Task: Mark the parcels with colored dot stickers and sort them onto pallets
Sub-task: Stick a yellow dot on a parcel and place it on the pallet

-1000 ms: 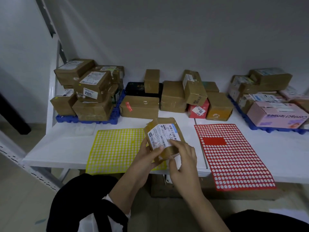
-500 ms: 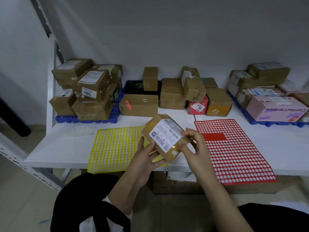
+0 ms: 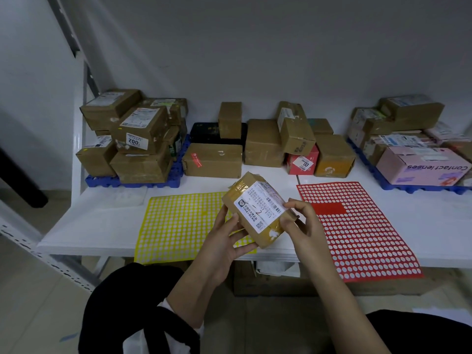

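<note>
Small parcel (image 3: pixel 265 233) is held in the air over the worktop's (image 3: pixel 102 226) near edge, between the two sticker sheets and tilted, label side up.
- Left hand (image 3: pixel 224 241): fingers curled under the parcel's left end, thumb along its near-left edge. Gripping it.
- Right hand (image 3: pixel 304 226): fingers wrapped round the right end, thumb tip on the right edge of the label (image 3: pixel 258 208). Also gripping it.
- Parcel: brown cardboard block wrapped in glossy, wrinkled tape. White printed label with barcode and a handwritten "2".
- Yellow dot sheet (image 3: pixel 178 226) lies flat on the left, red dot sheet (image 3: pixel 357 231) on the right. Both overhang the front edge.
- Blue plastic pallets sit at rear left (image 3: pixel 138 181) and rear right (image 3: pixel 408 187), stacked with cardboard boxes.
- Loose boxes (image 3: pixel 263 144) are lined up between the pallets.
</note>
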